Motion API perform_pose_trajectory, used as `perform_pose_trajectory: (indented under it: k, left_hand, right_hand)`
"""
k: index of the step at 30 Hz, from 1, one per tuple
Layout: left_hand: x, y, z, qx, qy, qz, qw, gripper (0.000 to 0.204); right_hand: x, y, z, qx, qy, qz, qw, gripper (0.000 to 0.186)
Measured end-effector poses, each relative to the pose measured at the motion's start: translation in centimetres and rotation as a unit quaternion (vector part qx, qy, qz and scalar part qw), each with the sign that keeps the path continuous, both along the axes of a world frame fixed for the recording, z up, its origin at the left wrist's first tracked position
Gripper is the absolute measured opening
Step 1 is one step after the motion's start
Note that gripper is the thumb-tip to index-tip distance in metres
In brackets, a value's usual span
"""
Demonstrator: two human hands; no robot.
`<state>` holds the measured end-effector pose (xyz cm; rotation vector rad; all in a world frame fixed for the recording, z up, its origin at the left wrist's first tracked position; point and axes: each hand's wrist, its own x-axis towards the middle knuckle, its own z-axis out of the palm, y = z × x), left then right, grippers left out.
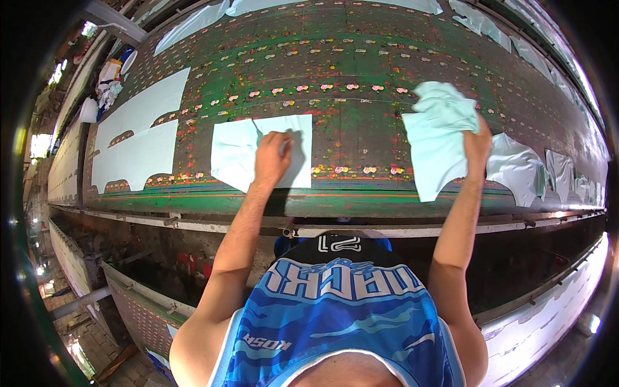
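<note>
A pale mint cloth piece lies mostly flat on the long dark table, with a small crease near its upper edge. Over its middle is my left hand, fingers curled together, casting a shadow on the cloth to its right. Whether those fingers pinch anything is hidden. At the right, my right hand grips the edge of a bunched mint cloth bundle. A smoother cloth part spreads below the bundle toward the table's near edge. Part of the right fingers is covered by the folds.
Flat cut cloth panels lie at the left. More cloth pieces run along the right. Rows of small coloured marks cover the table. A metal rail borders its near side. A heap of items sits at the far left.
</note>
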<state>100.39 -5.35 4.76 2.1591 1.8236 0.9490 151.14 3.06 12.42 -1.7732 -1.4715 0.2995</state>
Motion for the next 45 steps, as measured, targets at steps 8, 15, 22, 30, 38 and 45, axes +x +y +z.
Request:
perform_pose_trajectory:
  k: [8,15,22,30,38,45]
  left_hand:
    - [-3.8,-4.2,-0.9,0.044,0.124,0.078,0.988,0.035]
    - [-6.0,0.2,-2.2,0.014,0.164,0.144,0.976,0.054]
    - [-9.5,1.1,-2.9,-0.048,-0.065,0.188,0.979,0.032]
    - [-13.7,0.3,-2.2,-0.136,-0.325,0.223,0.909,0.027]
    - [-18.6,-0.3,-3.3,-0.115,-0.703,0.066,0.698,0.012]
    - [-27.0,-2.0,1.0,-0.005,-0.915,-0.104,0.389,0.032]
  right_hand:
    - [3.7,-2.8,-2.8,-0.032,-0.381,-0.139,0.914,0.073]
    - [-19.3,-2.3,-5.8,-0.035,-0.108,0.271,0.956,0.032]
    - [-33.4,0.7,-9.4,-0.047,-0.118,0.275,0.953,0.027]
    - [-36.3,-1.1,-9.2,-0.072,-0.130,0.246,0.958,0.016]
    - [-39.1,-2.0,-10.8,-0.074,0.056,0.160,0.983,0.025]
    - [-40.4,-1.7,-10.7,-0.051,0.130,0.070,0.988,0.020]
